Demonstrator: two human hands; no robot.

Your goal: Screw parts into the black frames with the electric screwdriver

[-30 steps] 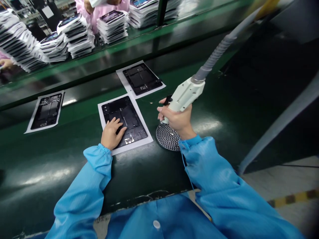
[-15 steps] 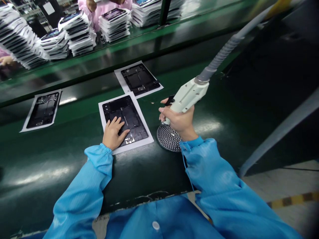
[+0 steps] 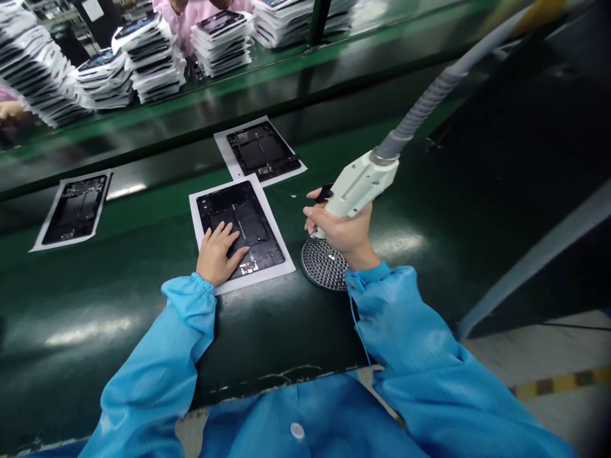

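Your left hand (image 3: 217, 254) lies flat, fingers spread, on the lower part of a black panel (image 3: 238, 216). It presses down without gripping. Your right hand (image 3: 338, 229) is closed around the handle of a white hose-fed gun (image 3: 358, 187), with a black trigger (image 3: 324, 192) showing by your fingers. The gun's lower tip sits at a perforated metal disc (image 3: 323, 263), apparently touching it, though your hand partly hides the contact. A grey ribbed hose (image 3: 424, 105) rises from the gun's rear toward the top right.

The panel lies on a white paper sheet (image 3: 282, 270), set back from the bench's near edge, with the disc just to its right. The bench (image 3: 95, 356) is dark green and glossy.

Just beyond, a second panel (image 3: 262, 151) lies on its own sheet. A third panel (image 3: 75, 210) lies on another sheet toward the left.

Past the bench's far edge, stacks of panels (image 3: 153, 60) stand on a second bench (image 3: 305, 63). A co-worker's pink smock (image 3: 191, 25) shows at the top, and another person's hand (image 3: 9, 111) shows at the far left.

Your blue sleeves (image 3: 405, 331) fill the foreground. Floor with striped tape (image 3: 558, 385) shows at the lower right.
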